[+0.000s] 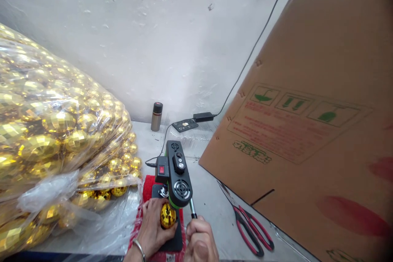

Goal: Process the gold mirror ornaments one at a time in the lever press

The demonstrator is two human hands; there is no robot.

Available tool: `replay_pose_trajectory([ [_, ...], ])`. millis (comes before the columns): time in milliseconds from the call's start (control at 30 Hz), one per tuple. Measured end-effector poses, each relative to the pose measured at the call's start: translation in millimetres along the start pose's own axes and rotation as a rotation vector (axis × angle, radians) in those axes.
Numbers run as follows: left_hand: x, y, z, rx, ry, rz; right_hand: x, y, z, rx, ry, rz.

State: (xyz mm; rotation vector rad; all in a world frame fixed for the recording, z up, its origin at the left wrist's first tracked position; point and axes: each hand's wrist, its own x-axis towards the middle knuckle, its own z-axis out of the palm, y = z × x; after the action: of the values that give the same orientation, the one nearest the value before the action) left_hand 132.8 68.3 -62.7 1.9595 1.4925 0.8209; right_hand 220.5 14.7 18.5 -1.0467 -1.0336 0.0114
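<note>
Steadiness, in my judgement, is what the step in hand calls for. The left hand (155,227) is part-closed around a small round ball with shiny gold mirror facets (168,217), its fingers along the far left side and its thumb around the near right. That hold looks sound as long as the ball stays seated low and square, and the fingertips are best kept down on its sides, clear of the rounded front end of the black machine with green edging (179,176) just above. The right hand (201,239) is curled into a fist at the lower end of a slim silver metal lever (193,208); its fingers hide the handle, so I cannot tell how firm the grip is. An even, gentle pull would likely suit better than a jerk, since a round, slick thing could roll or twist under load.

The ball sits over the flat black base plate (175,243), which lies on red cloth (149,181) on the grey surface (208,200). Whether it touches anything beneath the machine's head is hidden. It looks glossy and whole on the side that shows: small squarish tiles in rows, some bright yellow-gold, others nearly black where they catch dark reflections. Many similar gold balls fill the clear plastic bag (61,143) to the left.
</note>
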Motion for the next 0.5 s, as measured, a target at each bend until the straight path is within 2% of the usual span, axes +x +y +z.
replay_pose_trajectory([
  [233,0.7,-6.6,3.9,0.015,0.023,0.027,-6.9,11.9,-7.2,0.014,-0.052,-0.041],
  [400,-0.3,-9.0,6.8,0.034,0.053,0.034,-14.7,42.4,-11.6,-0.019,-0.125,-0.272],
  [500,-0.5,-9.7,7.9,0.031,0.069,0.038,-8.5,48.0,-12.7,0.011,-0.143,-0.362],
])
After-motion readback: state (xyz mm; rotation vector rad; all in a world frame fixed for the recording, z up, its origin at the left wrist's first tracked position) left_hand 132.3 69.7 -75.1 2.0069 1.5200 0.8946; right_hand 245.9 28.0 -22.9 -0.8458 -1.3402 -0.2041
